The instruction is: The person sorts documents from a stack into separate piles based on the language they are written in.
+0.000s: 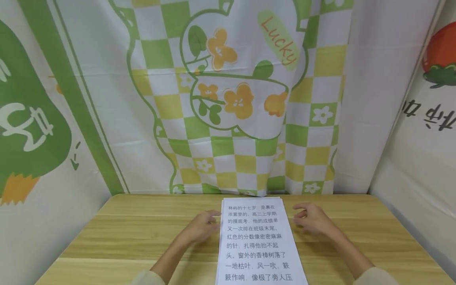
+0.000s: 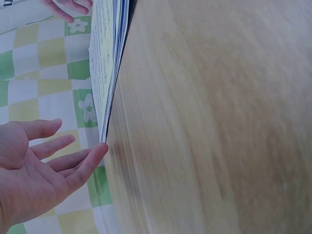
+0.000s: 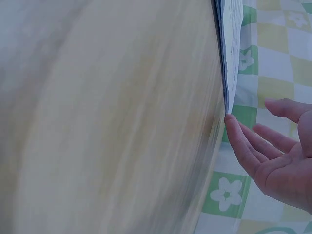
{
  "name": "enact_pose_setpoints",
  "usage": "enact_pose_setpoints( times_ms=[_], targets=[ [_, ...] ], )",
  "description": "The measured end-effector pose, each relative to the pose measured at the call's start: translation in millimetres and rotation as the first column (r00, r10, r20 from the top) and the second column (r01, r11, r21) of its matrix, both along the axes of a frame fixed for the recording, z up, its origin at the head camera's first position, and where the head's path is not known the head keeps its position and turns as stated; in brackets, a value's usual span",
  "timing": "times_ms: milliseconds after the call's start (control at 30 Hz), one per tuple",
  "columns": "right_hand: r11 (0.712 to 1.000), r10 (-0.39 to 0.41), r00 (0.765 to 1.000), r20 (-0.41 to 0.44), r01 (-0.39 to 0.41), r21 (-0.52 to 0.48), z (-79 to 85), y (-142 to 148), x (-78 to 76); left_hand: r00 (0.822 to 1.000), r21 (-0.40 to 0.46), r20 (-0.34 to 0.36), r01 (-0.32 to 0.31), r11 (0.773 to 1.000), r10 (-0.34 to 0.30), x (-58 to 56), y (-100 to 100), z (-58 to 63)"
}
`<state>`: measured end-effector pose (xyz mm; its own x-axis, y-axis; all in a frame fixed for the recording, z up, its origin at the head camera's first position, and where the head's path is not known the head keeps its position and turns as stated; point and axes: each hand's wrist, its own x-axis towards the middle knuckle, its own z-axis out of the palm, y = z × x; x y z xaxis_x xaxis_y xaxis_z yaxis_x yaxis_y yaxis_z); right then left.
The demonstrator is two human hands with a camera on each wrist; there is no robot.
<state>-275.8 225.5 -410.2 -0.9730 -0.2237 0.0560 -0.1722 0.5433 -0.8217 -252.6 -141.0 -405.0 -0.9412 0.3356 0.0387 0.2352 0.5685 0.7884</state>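
Observation:
A stack of white paper sheets (image 1: 254, 241), the top one printed with large Chinese characters, lies upright to the viewer on the wooden table (image 1: 142, 221). Beside its left edge is my left hand (image 1: 204, 226), fingers loosely extended toward the sheets; in the left wrist view the little finger (image 2: 100, 148) appears at the stack's corner, though contact is hard to tell. My right hand (image 1: 313, 218) hovers off the right edge with relaxed fingers and holds nothing. From the right wrist, one fingertip (image 3: 230, 119) lines up with the end of the stack (image 3: 231, 53).
Behind the table hangs a green, yellow and white checked curtain (image 1: 235, 158) with flowers and the word "Lucky". Printed white cloths flank both sides, the left with a large green shape (image 1: 32, 107), the right with a red fruit (image 1: 441, 55).

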Motion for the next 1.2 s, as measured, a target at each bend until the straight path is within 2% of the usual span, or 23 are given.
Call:
enact_pose_setpoints(
  times_ms=[167, 333, 567, 867, 1200],
  targets=[
    [1.000, -0.013, 1.000, 0.026, 0.013, 0.003, -2.5, -7.7, -1.7, 0.998, 0.024, 0.053, 0.030, 0.999, -0.032, -0.2, 1.2, -0.6],
    [0.999, -0.038, 0.998, 0.048, 0.037, 0.011, -3.6, -14.9, -2.5, 0.997, 0.053, 0.056, 0.041, 0.998, -0.044, -0.4, 4.6, -1.2],
    [0.998, -0.043, 0.997, 0.066, 0.040, 0.040, -2.5, -18.8, -1.2, 0.998, 0.060, 0.061, 0.010, 0.998, -0.014, -0.9, 6.8, -3.1],
    [0.999, -0.029, 0.995, 0.093, 0.027, 0.023, -4.0, -19.4, 2.9, 0.996, 0.077, 0.084, -0.025, 0.997, 0.019, 0.6, 8.3, -7.9],
    [1.000, -0.017, 0.995, 0.100, 0.015, 0.019, -2.7, -19.4, 3.3, 0.993, 0.096, 0.119, -0.015, 0.995, 0.003, 0.5, 9.9, -6.5]
  ],
)
